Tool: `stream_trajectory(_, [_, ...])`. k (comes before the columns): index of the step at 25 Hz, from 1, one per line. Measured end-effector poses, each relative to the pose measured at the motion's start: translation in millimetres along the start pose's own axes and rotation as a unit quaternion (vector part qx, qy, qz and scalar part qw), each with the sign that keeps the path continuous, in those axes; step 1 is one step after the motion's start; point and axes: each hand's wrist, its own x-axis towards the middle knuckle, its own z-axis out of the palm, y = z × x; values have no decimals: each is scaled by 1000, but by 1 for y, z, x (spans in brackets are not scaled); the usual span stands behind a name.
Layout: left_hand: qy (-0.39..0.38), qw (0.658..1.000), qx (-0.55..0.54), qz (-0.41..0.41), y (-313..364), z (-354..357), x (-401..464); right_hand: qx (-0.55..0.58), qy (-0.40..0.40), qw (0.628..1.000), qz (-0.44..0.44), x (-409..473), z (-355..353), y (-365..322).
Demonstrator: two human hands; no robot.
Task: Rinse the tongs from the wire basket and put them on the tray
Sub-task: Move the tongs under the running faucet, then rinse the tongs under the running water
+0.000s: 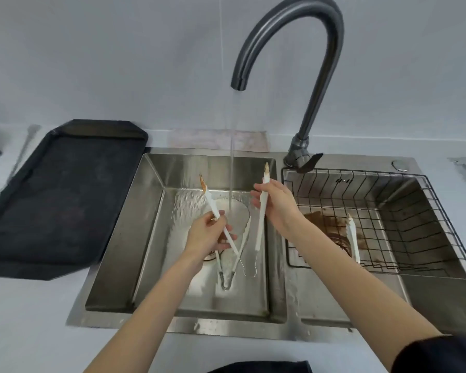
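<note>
Left hand grips one white tongs, right hand grips a second pair, both over the left sink basin beside the faucet stream. Tips stained brown. Third white pair lies in the wire basket; black tray sits left of the sink.

Double-bowl sink: brushed stainless steel, satin sheen, wet in the left bowl. Curved gooseneck tap: dark gunmetal metal, semi-gloss. Black wire basket, right bowl: thin coated metal rods. White tongs: smooth, plastic-looking arms, brown-stained tips. Black rectangular tray, left: matt, finely textured.
</note>
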Motion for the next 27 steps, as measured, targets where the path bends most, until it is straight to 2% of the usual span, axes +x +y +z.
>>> stream_trajectory(9, [-6, 998, 22, 57, 11, -60, 28, 42, 5, 997, 68, 39, 56, 19])
stream_trajectory(17, [-20, 997, 25, 67, 12, -70, 47, 108, 2, 988, 111, 71, 65, 32])
stream_trajectory(22, [-22, 999, -7, 41, 8, -71, 50, 109, 8, 984, 138, 84, 68, 37])
stream_trajectory(27, [-13, 998, -59, -19, -1, -74, 54, 66, -4, 991, 121, 84, 76, 31])
